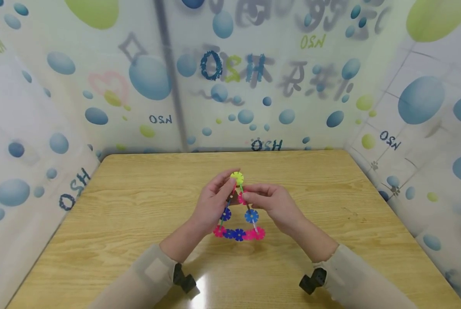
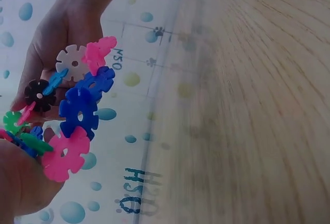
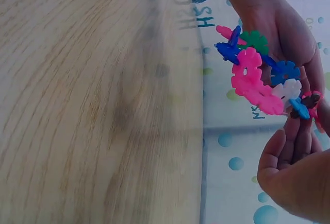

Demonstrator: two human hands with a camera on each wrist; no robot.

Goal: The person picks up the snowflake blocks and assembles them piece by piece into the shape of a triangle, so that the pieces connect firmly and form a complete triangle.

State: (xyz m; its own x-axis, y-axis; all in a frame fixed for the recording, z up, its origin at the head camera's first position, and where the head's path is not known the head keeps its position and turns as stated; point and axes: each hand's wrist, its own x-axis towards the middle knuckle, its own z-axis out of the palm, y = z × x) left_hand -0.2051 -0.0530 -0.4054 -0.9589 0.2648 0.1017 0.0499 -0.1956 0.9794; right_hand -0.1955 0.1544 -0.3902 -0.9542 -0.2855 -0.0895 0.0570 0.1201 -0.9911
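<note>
A closed chain of interlocking plastic flower discs [image 1: 239, 234] hangs above the table in a roughly triangular shape. A yellow disc [image 1: 236, 177] tops it, and pink and blue discs line the bottom row. My left hand [image 1: 209, 206] pinches the upper left side between thumb and fingers. On the opposite side, the thumb and fingers of my right hand [image 1: 280, 208] pinch a pink disc [image 1: 242, 198]. Below that come a blue disc [image 1: 251, 216] and a white disc [image 2: 73, 63]. A black disc [image 2: 39, 95] shows near the right fingers in the left wrist view. Fingers partly hide the upper discs.
The wood-grain table [image 1: 137, 184] extends under both hands. Patterned curtain-like walls [image 1: 218, 107] with blue and green ovals enclose its back and sides. Dark wrist devices [image 1: 184, 279] sit on both cuffs.
</note>
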